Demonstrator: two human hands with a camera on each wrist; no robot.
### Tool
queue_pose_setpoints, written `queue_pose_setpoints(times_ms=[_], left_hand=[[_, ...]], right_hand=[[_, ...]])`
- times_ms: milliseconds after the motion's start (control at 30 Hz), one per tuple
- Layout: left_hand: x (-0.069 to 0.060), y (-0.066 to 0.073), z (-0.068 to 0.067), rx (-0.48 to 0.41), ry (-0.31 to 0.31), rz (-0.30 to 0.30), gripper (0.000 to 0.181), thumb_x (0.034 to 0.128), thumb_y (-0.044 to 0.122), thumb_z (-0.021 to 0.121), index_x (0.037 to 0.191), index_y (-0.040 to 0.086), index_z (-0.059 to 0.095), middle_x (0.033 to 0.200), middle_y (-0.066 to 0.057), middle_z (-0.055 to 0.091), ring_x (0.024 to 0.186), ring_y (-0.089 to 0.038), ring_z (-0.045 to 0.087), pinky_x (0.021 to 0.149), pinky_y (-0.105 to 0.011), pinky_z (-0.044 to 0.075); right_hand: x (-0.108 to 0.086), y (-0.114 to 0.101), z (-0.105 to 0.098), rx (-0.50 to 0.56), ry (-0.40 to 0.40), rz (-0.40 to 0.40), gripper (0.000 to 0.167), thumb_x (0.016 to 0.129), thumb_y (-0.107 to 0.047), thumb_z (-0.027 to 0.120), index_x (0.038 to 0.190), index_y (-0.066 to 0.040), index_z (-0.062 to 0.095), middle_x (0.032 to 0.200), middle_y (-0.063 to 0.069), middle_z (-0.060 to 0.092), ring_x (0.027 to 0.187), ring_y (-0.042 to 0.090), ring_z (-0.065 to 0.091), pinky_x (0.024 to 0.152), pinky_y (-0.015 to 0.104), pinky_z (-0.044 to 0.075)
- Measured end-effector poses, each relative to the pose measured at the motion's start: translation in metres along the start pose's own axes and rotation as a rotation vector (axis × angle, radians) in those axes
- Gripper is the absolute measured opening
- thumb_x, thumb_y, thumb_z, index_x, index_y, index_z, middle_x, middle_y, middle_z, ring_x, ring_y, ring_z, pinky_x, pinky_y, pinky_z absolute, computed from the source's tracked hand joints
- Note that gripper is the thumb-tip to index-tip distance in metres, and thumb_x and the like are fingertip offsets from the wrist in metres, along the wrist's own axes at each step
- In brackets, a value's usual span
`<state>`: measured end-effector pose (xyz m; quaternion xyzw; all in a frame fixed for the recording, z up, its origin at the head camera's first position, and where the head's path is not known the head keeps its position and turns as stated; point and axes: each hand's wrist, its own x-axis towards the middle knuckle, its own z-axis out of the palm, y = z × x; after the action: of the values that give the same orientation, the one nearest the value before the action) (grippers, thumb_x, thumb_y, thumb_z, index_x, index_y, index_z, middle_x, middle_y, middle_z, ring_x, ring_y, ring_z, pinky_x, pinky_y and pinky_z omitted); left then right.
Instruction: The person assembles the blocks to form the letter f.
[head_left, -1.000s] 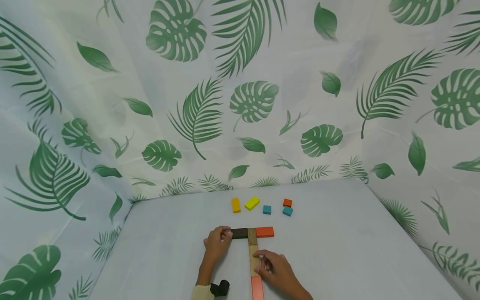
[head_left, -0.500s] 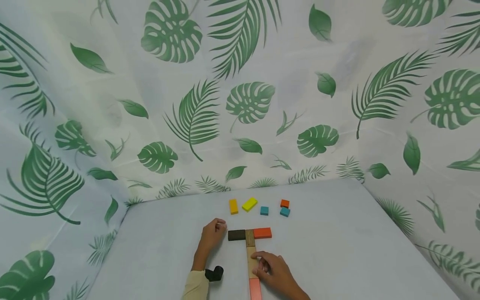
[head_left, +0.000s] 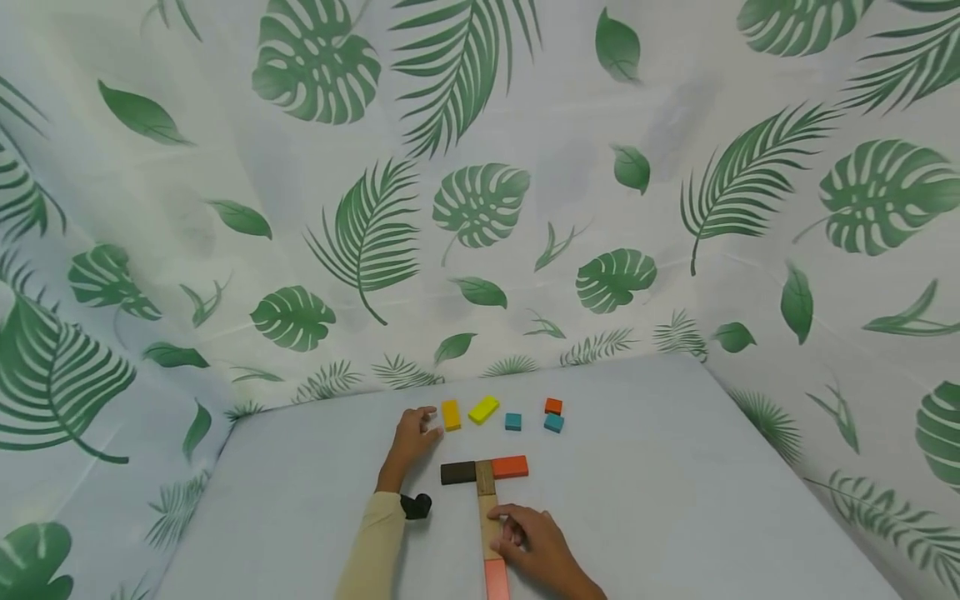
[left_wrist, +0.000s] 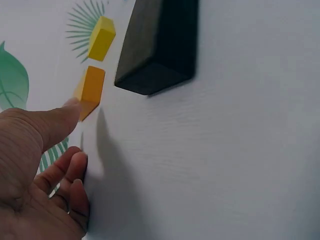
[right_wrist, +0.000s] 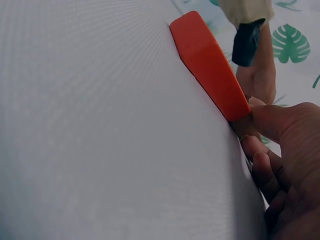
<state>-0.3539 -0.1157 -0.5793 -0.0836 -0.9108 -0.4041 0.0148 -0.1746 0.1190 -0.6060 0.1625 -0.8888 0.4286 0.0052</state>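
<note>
In the head view my left hand (head_left: 413, 432) hovers just left of an orange-yellow block (head_left: 451, 415). Its fingers are loosely bent and hold nothing. In the left wrist view the thumb tip overlaps the orange-yellow block (left_wrist: 92, 90), and I cannot tell whether they touch. My right hand (head_left: 534, 540) rests its index finger and thumb tips on a light wooden block (head_left: 490, 527), without a clear pinch. That block lies in line between a brown wooden block (head_left: 485, 477) and a pink block (head_left: 497, 578). A black block (head_left: 458, 473) and a red-orange block (head_left: 510, 467) flank the brown one.
Farther back lie a yellow block (head_left: 483, 410), a blue block (head_left: 513, 422), another blue block (head_left: 553, 423) and an orange-red block (head_left: 553, 406). Leaf-printed cloth (head_left: 480, 250) rises behind the white table (head_left: 637, 475).
My left hand has left the black block's end and moved away from me to the orange-yellow block. The right hand stays at the light wooden block. The head view has shifted slightly.
</note>
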Motion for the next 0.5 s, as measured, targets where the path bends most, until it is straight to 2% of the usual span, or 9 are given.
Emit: queue_pose_setpoints(times_ms=[100,167,267,367,467,500], left_hand=[[0.006,-0.001,0.001,0.007,-0.014,0.033,0.045,0.0870,0.009,0.072,0.128,-0.004,0.059,0.104,-0.020,0.057,0.085,-0.023,0.049,0.078,-0.037,0.043],[0.007,0.001,0.003,0.033,-0.019,0.021,0.048,0.0879,0.012,0.071,0.131,-0.003,0.057,0.107,-0.021,0.056,0.088,-0.025,0.050,0.078,-0.039,0.043],[0.008,0.006,0.006,0.089,-0.030,-0.030,0.050,0.0893,0.018,0.071,0.134,0.002,0.057,0.115,-0.022,0.054,0.097,-0.030,0.053,0.080,-0.046,0.044],[0.008,0.013,0.007,0.103,-0.071,-0.096,0.048,0.0895,0.025,0.071,0.133,0.010,0.060,0.122,-0.020,0.051,0.106,-0.033,0.053,0.083,-0.052,0.042],[0.008,0.018,0.010,0.062,-0.125,-0.085,0.046,0.0879,0.031,0.073,0.129,0.014,0.063,0.114,-0.017,0.052,0.100,-0.028,0.052,0.081,-0.050,0.039],[0.009,0.017,0.012,0.066,-0.133,-0.040,0.046,0.0883,0.037,0.072,0.128,0.016,0.063,0.109,-0.014,0.053,0.095,-0.024,0.052,0.077,-0.047,0.038]], right_hand=[[-0.002,-0.003,0.002,0.008,-0.015,0.009,0.033,0.090,-0.045,0.066,0.115,-0.024,0.065,0.074,-0.020,0.051,0.068,-0.005,0.045,0.064,0.023,0.029],[-0.003,-0.004,0.003,0.009,-0.015,0.006,0.032,0.090,-0.045,0.066,0.115,-0.024,0.065,0.075,-0.019,0.051,0.068,-0.005,0.045,0.064,0.022,0.029],[-0.004,-0.006,0.005,0.005,-0.023,0.007,0.033,0.090,-0.047,0.065,0.114,-0.025,0.065,0.075,-0.020,0.051,0.068,-0.005,0.044,0.064,0.022,0.028],[-0.003,-0.005,0.006,-0.008,-0.015,0.005,0.034,0.090,-0.049,0.065,0.114,-0.025,0.065,0.075,-0.020,0.051,0.068,-0.006,0.045,0.064,0.022,0.029],[-0.002,-0.003,0.003,-0.026,0.015,-0.003,0.033,0.089,-0.049,0.066,0.113,-0.026,0.066,0.075,-0.020,0.051,0.067,-0.005,0.045,0.064,0.022,0.029],[-0.002,-0.003,0.002,-0.030,0.025,-0.005,0.033,0.089,-0.048,0.066,0.113,-0.026,0.066,0.075,-0.020,0.051,0.067,-0.005,0.045,0.064,0.022,0.028]])
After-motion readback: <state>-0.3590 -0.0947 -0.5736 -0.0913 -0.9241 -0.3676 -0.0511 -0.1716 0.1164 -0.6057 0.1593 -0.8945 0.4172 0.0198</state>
